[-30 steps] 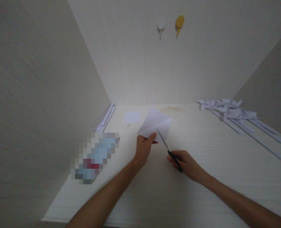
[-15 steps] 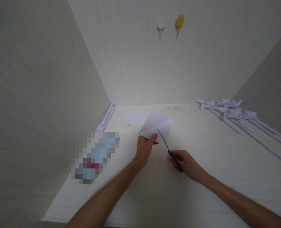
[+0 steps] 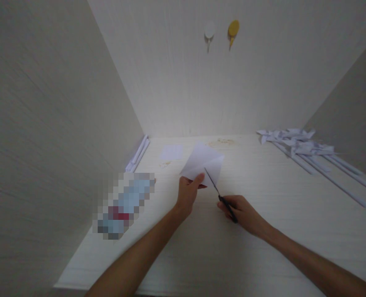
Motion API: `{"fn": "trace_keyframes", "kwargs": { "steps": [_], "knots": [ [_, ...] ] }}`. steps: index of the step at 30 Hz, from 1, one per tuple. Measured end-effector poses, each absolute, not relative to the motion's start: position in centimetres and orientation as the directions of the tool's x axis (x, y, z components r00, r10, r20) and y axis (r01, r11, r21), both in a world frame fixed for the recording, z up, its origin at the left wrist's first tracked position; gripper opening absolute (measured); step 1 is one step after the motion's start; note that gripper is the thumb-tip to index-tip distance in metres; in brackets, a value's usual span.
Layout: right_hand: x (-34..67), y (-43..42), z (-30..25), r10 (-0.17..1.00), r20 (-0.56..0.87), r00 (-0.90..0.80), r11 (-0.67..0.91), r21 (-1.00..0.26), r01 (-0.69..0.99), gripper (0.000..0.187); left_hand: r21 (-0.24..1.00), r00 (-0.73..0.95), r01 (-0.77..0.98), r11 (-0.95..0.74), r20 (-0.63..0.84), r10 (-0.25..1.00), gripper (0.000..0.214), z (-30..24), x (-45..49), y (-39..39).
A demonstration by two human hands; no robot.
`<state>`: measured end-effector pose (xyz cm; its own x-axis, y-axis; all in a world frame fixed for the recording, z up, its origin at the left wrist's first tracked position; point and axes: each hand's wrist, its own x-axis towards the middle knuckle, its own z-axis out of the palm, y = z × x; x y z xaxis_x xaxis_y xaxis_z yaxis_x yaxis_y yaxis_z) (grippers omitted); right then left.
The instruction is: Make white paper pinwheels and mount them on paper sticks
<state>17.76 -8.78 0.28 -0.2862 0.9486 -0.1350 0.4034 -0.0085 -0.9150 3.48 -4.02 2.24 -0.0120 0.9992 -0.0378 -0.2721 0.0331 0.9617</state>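
My left hand (image 3: 189,194) pinches the near left corner of a white square of paper (image 3: 205,159), thumb on top and fingers underneath. A crease runs across the paper. In my right hand (image 3: 237,210) is a pair of scissors (image 3: 228,207) with dark handles. Their thin blades slant up to the left and lie over the paper, with the tip near its middle. Whether the blades are parted I cannot make out. Beyond my left hand, a smaller white sheet of paper (image 3: 171,152) lies flat on the table.
Rolled white paper sticks (image 3: 138,153) lean by the left wall. Several paper sticks (image 3: 334,181) with folded paper pieces (image 3: 313,147) lie at the right. A blurred-out bluish item (image 3: 127,206) lies left of my arm. White and yellow hooks (image 3: 233,29) hang on the back wall.
Almost nothing differs. Both hands, the paper and the scissors keep nearly the same place, with only a tiny shift of the scissors to the left.
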Motion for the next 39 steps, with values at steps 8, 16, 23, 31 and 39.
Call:
{"fn": "trace_keyframes", "kwargs": {
  "steps": [8, 16, 23, 31, 39],
  "knots": [
    [17.7, -8.8, 0.4, 0.949, -0.132, -0.285, -0.004, -0.913, 0.409, 0.041, 0.961, -0.021, -0.272, 0.04, -0.047, 0.999, 0.021, 2.3, 3.5, -3.9],
    [17.8, -8.7, 0.2, 0.95, -0.137, -0.28, -0.01, -0.912, 0.411, 0.039, 0.96, -0.013, -0.272, 0.062, -0.069, 0.998, 0.021, 2.5, 3.6, -4.0],
    [18.1, -8.4, 0.1, 0.952, -0.121, -0.282, 0.026, -0.883, 0.468, 0.039, 0.981, -0.03, -0.194, 0.023, -0.03, 0.999, 0.025, 3.9, 1.3, -2.4],
    [18.4, -8.4, 0.7, 0.901, -0.143, -0.409, 0.101, -0.847, 0.521, 0.037, 0.915, 0.215, 0.355, -0.189, 0.116, 0.97, 0.012, 5.5, -2.4, -0.3],
    [18.8, -7.9, -0.1, 0.912, -0.138, -0.387, 0.055, -0.891, 0.45, 0.04, 0.97, -0.051, 0.232, -0.079, 0.093, 0.994, 0.025, 5.5, -2.5, -0.3]
  ]
}}
